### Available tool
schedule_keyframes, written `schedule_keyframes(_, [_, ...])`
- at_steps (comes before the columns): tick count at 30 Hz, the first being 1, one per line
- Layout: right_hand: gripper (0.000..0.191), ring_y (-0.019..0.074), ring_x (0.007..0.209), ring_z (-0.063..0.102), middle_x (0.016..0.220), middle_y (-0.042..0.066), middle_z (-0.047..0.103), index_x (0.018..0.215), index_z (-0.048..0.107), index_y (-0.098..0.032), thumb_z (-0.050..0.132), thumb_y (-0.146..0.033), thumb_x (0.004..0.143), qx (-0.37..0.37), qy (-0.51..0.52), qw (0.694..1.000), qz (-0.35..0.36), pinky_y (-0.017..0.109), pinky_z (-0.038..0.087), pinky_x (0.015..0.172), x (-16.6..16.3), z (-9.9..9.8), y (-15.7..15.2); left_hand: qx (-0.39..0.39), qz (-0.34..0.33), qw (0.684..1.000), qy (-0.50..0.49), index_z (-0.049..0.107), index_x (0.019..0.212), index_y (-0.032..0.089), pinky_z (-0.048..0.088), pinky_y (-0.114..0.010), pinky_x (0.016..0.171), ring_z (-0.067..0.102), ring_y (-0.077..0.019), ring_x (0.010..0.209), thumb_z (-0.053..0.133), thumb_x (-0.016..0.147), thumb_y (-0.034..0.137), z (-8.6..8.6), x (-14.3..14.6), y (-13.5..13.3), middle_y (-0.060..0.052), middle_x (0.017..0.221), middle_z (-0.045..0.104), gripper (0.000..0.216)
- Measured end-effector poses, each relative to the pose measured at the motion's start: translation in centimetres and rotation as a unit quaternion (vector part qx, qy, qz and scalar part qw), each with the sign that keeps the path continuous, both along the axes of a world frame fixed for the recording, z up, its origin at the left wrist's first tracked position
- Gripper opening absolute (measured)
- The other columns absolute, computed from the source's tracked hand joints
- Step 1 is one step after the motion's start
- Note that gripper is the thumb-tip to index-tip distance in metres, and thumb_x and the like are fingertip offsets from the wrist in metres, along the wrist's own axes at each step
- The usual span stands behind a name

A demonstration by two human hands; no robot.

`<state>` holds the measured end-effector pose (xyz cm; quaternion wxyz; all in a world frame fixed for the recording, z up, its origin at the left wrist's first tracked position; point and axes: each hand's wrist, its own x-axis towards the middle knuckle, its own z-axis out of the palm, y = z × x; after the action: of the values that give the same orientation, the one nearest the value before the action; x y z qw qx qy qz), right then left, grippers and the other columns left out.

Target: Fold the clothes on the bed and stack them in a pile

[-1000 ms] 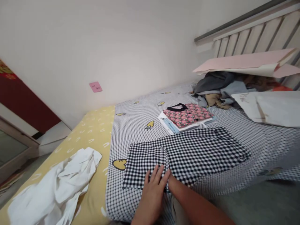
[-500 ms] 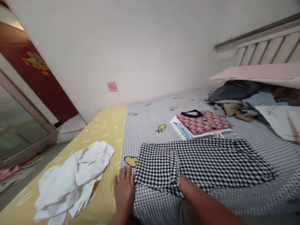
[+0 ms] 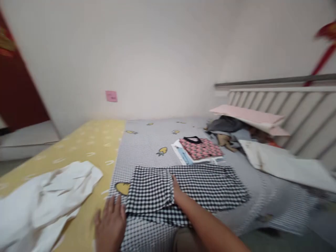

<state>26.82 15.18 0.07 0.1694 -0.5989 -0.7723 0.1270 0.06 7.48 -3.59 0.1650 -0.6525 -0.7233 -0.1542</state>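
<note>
A black-and-white checked garment (image 3: pixel 210 185) lies flat on the bed, its left end folded over into a flap (image 3: pixel 149 190). My left hand (image 3: pixel 110 224) rests flat and open on the sheet, fingers apart, just left of that flap. My right hand (image 3: pixel 178 194) reaches under the flap's right edge; its fingers are hidden beneath the cloth. A small stack of folded clothes (image 3: pixel 199 149) with a pink patterned top sits beyond the garment.
A crumpled white garment (image 3: pixel 44 203) lies on the yellow sheet (image 3: pixel 86 143) at left. A heap of clothes (image 3: pixel 228 127), pink boards (image 3: pixel 249 114) and a white sheet (image 3: pixel 286 164) crowd the slatted headboard (image 3: pixel 288 108) at right. A wall runs along the far side.
The view swung and blurred. My left hand slid further left off the checked garment onto the sheet. My right hand stays tucked at the flap's edge.
</note>
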Motion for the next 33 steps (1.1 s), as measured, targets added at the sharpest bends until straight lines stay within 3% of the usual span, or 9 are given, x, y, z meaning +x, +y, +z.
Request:
schedule_keyframes(5, [0.058,0.0316,0.149,0.027,0.16,0.016,0.036,0.142,0.053,-0.021,0.065,-0.033,0.087,-0.042,-0.071,0.997,-0.014,0.054,0.018,0.121,3.0,0.3,0.3,-0.038,-0.008,0.999,-0.002,0.055,0.141,0.016,0.023,-0.055,0.119,0.043,-0.0281,0.141,0.02,0.099,0.027,0.0,-0.6,0.7,-0.01,0.15,0.053,0.056])
schedule_keyframes(9, [0.059,0.026,0.149,0.027,0.164,0.01,0.03,0.147,0.046,-0.026,0.053,-0.026,0.088,-0.026,-0.076,0.996,-0.042,0.051,0.018,0.12,4.1,0.5,-0.8,-0.055,-0.008,0.998,-0.01,0.053,0.142,0.015,0.027,-0.054,0.118,0.043,-0.0274,0.14,0.019,0.098,0.027,0.6,-0.5,0.7,-0.01,0.151,0.052,0.057])
schedule_keyframes(13, [0.069,0.0228,0.146,0.033,0.16,0.011,0.037,0.155,0.03,-0.029,0.052,-0.028,0.09,0.006,-0.056,0.995,-0.083,0.048,0.024,0.117,4.8,0.7,-1.5,-0.024,-0.011,0.999,-0.029,0.058,0.137,0.013,0.025,-0.056,0.119,0.044,-0.0286,0.14,0.019,0.097,0.027,1.1,0.0,0.3,-0.012,0.148,0.055,0.057])
schedule_keyframes(17, [0.068,0.0226,0.14,0.042,0.155,0.008,0.046,0.153,0.035,-0.029,0.054,-0.026,0.088,0.03,-0.02,0.991,-0.128,0.043,0.032,0.113,5.5,0.9,-1.3,0.008,-0.015,1.0,-0.019,0.057,0.138,0.01,0.024,-0.057,0.119,0.044,-0.0312,0.14,0.023,0.097,0.026,0.9,0.5,0.0,-0.017,0.146,0.055,0.056])
schedule_keyframes(21, [0.064,0.0266,0.143,0.037,0.155,0.016,0.041,0.157,0.027,-0.017,0.034,-0.019,0.093,0.084,0.029,0.974,-0.209,0.048,0.033,0.113,4.6,2.0,0.2,0.031,0.002,0.999,-0.014,0.058,0.137,0.013,0.024,-0.054,0.12,0.046,-0.0284,0.139,0.027,0.097,0.025,0.2,0.5,0.0,-0.016,0.146,0.056,0.052])
schedule_keyframes(24, [0.057,0.0238,0.145,0.034,0.157,0.012,0.039,0.154,0.034,-0.02,0.03,-0.027,0.097,0.114,0.052,0.974,-0.187,0.045,0.03,0.116,2.2,2.6,0.8,0.044,0.0,0.999,-0.016,0.059,0.137,0.014,0.023,-0.054,0.121,0.046,-0.0282,0.139,0.03,0.097,0.025,-0.4,0.4,0.1,-0.015,0.146,0.056,0.05])
schedule_keyframes(26, [0.054,0.0236,0.147,0.031,0.16,0.008,0.036,0.152,0.038,-0.027,0.031,-0.036,0.1,0.113,0.048,0.981,-0.149,0.047,0.028,0.118,0.3,2.0,0.6,0.045,-0.002,0.999,-0.026,0.059,0.137,0.014,0.024,-0.054,0.12,0.047,-0.0291,0.138,0.031,0.097,0.025,-0.5,0.3,0.1,-0.016,0.145,0.056,0.05])
schedule_keyframes(29, [0.055,0.0302,0.152,0.022,0.164,0.002,0.03,0.153,0.036,-0.037,0.029,-0.05,0.101,0.043,-0.021,0.994,-0.095,0.06,0.018,0.119,-1.7,-0.4,0.0,0.04,-0.005,0.999,-0.034,0.058,0.138,0.014,0.027,-0.056,0.118,0.048,-0.0299,0.138,0.032,0.098,0.024,-0.5,0.3,0.1,-0.016,0.146,0.056,0.049])
schedule_keyframes(33, [0.058,0.034,0.154,0.012,0.166,0.0,0.027,0.155,0.031,-0.041,0.026,-0.059,0.1,-0.016,-0.086,0.993,-0.073,0.064,0.009,0.119,-2.3,-3.5,-0.4,0.036,-0.015,0.999,-0.035,0.058,0.138,0.015,0.028,-0.057,0.118,0.047,-0.0301,0.139,0.033,0.098,0.024,-0.8,0.2,-0.2,-0.016,0.147,0.055,0.048])
